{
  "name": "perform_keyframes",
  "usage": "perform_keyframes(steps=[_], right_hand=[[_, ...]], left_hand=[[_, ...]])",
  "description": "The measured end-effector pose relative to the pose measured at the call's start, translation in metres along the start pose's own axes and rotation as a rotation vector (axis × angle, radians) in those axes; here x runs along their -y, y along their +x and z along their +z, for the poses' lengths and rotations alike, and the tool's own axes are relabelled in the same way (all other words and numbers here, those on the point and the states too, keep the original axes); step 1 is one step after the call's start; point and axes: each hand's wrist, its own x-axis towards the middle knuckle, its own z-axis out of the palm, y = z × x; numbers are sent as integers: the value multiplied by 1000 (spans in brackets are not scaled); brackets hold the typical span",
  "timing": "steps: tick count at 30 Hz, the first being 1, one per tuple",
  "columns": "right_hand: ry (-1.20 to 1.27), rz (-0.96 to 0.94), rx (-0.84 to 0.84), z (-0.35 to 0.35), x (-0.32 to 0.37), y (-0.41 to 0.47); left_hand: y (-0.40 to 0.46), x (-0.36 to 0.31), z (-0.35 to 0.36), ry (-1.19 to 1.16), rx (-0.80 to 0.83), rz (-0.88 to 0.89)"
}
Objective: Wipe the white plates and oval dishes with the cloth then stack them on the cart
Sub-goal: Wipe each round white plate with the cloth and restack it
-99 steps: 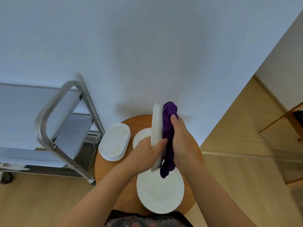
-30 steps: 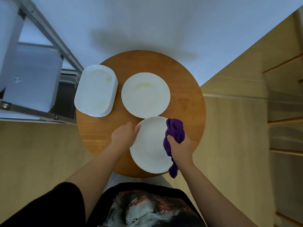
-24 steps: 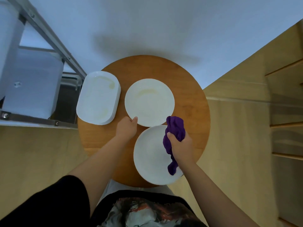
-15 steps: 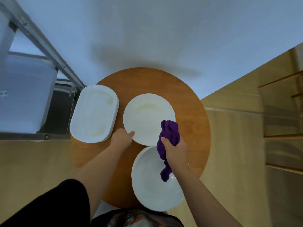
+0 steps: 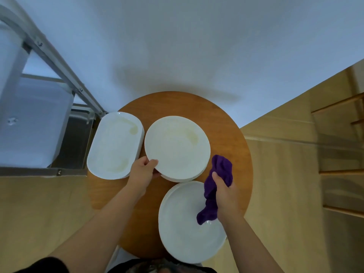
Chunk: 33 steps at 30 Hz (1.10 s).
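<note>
The left hand (image 5: pixel 142 172) pinches the near-left rim of the round plate (image 5: pixel 176 146) at the middle of the counter (image 5: pixel 226 134), thumb on top and fingers curled under the rim. That plate tops a small stack whose lower rims show at its near edge. The right hand (image 5: pixel 224 191) grips a bunched purple cloth (image 5: pixel 215 186), fingers curled round it, with the loose end hanging onto the near plate (image 5: pixel 183 227).

The near plate also tops a stack, and its near rim juts past the counter's near edge over the floor (image 5: pixel 39 203). Its far rim lies just beside the middle stack's near rim; whether they touch I cannot tell. The oval dish (image 5: pixel 115 146) lies at the counter's left edge, its left rim overhanging toward the cart (image 5: pixel 59 62), and its right rim sits just beside the middle plate. Yellowish smears mark both the oval dish and the middle plate.

Bare wood shows along the far edge by the wall (image 5: pixel 197 46), down the right edge beyond the cloth, and in a near-left patch under the left forearm. The cart's metal frame stands just beside the counter's far-left edge, its slanted post ending near the oval dish's far corner.
</note>
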Motion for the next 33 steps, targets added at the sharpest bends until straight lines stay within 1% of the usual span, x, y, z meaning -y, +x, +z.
perform_keyframes(steps=[4, 8, 10, 11, 13, 14, 15, 16, 17, 19, 20, 21, 22, 24, 26, 28, 30, 31, 33], right_hand=[[107, -3, 56, -8, 10, -8], [269, 8, 167, -17, 21, -17], [323, 30, 166, -26, 25, -23], [338, 35, 167, -33, 26, -27], [342, 25, 181, -50, 30, -34], [333, 9, 187, -60, 33, -39], [317, -14, 198, -71, 35, -43], [298, -34, 221, -82, 38, -47], [279, -45, 255, -92, 41, -52], [228, -39, 329, -109, 45, -62], [193, -35, 359, -116, 47, -66], [157, -35, 385, -121, 48, -71], [123, -38, 408, -126, 50, -76], [90, -64, 441, -134, 54, -87], [97, -133, 421, -139, 59, -99], [90, -281, 282, -145, 66, -111], [70, -492, 91, -150, 73, -128], [67, -613, 33, -152, 76, -137], [44, -838, 11, -150, 77, -156]], left_hand=[[-32, -15, -1, -114, 52, 45], [-73, -23, 2, -77, 139, 139], [-96, -21, 5, -23, 168, 191], [-108, -21, 6, 33, 157, 217], [-125, -23, 6, 199, 104, 265], [-131, -27, 5, 250, 76, 268], [-137, -32, 2, 250, 51, 243], [-143, -38, -2, 173, 54, 181], [-147, -45, -5, 37, 103, 86], [-156, -59, -10, -241, 296, -81], [-160, -64, -10, -329, 403, -127], [-166, -67, -10, -364, 467, -125], [-172, -69, -8, -357, 469, -98], [-186, -69, -2, -338, 403, -60], [-198, -64, 2, -401, 387, -30], [-208, -55, 4, -493, 397, 0], [-218, -50, 7, -580, 413, 19], [-223, -48, 9, -622, 414, 23], [-235, -45, 15, -687, 420, 36]])
